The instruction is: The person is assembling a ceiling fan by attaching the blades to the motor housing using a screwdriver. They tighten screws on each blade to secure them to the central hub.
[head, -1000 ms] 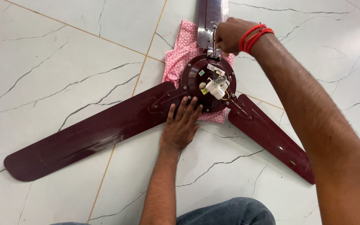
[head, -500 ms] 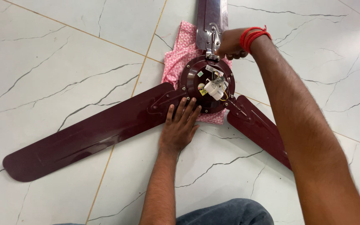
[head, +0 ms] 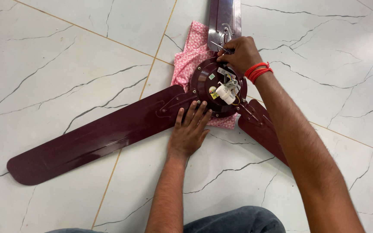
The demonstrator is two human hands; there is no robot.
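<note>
Fan blades [head: 96, 133], all 3 mounted on motor hub [head: 214, 86]; right hand [head: 238, 54] grips screwdriver [head: 221, 47] at top bracket, left hand [head: 189, 131] flat, fingers spread.

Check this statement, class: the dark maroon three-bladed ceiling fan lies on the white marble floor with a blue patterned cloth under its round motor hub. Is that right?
Not quite. The head view shows the patterned cloth is pink, not blue. The dark maroon three-bladed ceiling fan does lie on the white marble floor, cloth under its round motor hub.
</note>
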